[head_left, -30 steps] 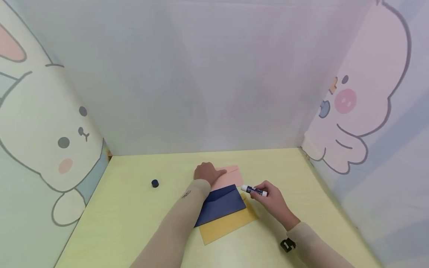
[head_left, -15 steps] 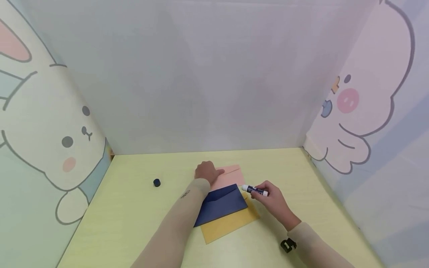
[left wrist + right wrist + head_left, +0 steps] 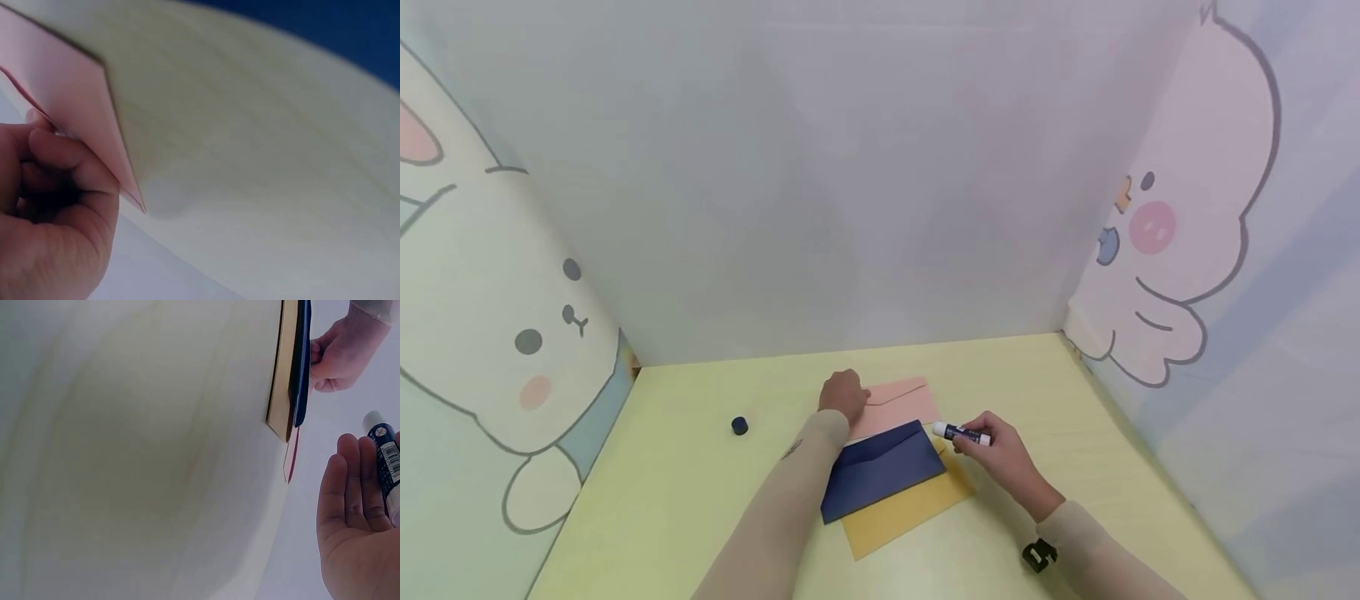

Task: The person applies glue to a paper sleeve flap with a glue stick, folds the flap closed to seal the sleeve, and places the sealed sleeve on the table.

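Note:
My left hand is at the left end of a pink envelope. In the left wrist view its thumb and curled fingers pinch the envelope's edge near a corner. My right hand holds an uncapped glue stick, dark blue with white ends, between thumb and fingers. The stick's white tip points left, close by the right edge of a navy envelope. That envelope overlaps the pink one and lies over a yellow envelope. All flaps that show face up.
A dark blue cap stands on the pale yellow table, left of the envelopes. Pale walls with cartoon animals enclose the table at the back and sides. A black device sits by the right sleeve.
My left hand has slid left along the pink envelope, uncovering more of its flap. The right hand keeps the glue stick in nearly the same place. The head view has shifted a little.

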A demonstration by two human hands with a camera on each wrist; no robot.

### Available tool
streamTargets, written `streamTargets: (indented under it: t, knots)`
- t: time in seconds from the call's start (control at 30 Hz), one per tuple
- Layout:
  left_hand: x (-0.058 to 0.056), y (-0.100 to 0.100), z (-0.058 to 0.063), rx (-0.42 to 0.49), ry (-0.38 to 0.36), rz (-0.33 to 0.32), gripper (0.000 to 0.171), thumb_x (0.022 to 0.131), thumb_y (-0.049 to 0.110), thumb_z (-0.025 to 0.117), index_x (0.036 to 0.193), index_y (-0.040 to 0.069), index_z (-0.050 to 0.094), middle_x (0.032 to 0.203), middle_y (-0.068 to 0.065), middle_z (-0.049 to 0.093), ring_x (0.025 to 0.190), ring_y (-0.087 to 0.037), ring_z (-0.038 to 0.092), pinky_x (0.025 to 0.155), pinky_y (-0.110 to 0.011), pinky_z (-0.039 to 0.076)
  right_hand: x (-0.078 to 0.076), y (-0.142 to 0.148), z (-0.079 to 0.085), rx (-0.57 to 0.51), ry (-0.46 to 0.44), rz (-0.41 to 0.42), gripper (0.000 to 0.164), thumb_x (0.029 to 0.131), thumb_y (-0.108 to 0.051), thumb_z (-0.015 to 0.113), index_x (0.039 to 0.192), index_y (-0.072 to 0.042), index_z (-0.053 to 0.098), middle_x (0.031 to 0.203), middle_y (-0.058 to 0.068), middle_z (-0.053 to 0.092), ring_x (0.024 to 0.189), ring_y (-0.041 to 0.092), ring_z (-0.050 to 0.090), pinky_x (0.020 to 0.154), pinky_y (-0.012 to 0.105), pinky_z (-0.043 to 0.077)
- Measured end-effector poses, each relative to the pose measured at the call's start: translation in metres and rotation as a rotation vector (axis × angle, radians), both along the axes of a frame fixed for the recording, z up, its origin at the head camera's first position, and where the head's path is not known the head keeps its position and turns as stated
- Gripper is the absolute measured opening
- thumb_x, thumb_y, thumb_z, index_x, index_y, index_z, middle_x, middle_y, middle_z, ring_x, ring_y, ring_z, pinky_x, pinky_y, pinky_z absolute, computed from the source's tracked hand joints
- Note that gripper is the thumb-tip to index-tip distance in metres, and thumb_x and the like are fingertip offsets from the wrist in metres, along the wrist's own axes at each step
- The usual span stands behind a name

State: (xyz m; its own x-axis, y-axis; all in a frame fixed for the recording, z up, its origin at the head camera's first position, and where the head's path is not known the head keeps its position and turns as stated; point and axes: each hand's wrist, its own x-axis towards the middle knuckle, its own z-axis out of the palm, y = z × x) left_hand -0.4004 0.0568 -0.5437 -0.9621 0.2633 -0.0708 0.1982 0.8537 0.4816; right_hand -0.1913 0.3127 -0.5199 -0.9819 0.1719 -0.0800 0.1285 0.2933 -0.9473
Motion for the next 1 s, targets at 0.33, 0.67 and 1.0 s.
streamTargets:
  t: [0.33, 0.67, 1.0]
  knots:
    - [0.007, -0.007, -0.001, 0.005, -0.011, -0.005, 0.022, 0.112, 0.015, 0.080, 0.100, -0.003, 0.083, 0.097, -0.019, 0.086, 0.091, -0.034, 0.086, 0.089, -0.049, 0.071, 0.001, 0.000, -0.007, 0.005, 0.007, 0.011, 0.027, 0.109, -0.012, 0.085, 0.123, 0.004, 0.068, 0.123, 0.022, 0.084, 0.108, 0.028, 0.088, 0.089, 0.031, 0.069]
    - [0.000, -0.003, -0.002, -0.017, -0.012, 0.002, 0.023, 0.113, 0.020, 0.081, 0.105, -0.001, 0.084, 0.098, -0.016, 0.086, 0.092, -0.031, 0.085, 0.092, -0.048, 0.071, -0.004, 0.003, -0.006, 0.036, -0.001, 0.005, 0.024, 0.109, -0.012, 0.085, 0.122, 0.002, 0.070, 0.123, 0.022, 0.085, 0.105, 0.022, 0.088, 0.089, 0.027, 0.068]
    - [-0.021, -0.002, -0.024, 0.087, -0.148, -0.013, 0.044, 0.101, 0.018, 0.060, 0.062, 0.019, 0.040, 0.062, 0.005, 0.031, 0.057, -0.015, 0.030, 0.056, -0.036, 0.032, -0.003, 0.008, -0.009, 0.052, -0.038, 0.001, 0.026, 0.109, -0.014, 0.086, 0.124, 0.000, 0.070, 0.115, 0.016, 0.089, 0.100, 0.012, 0.085, 0.087, 0.024, 0.064]
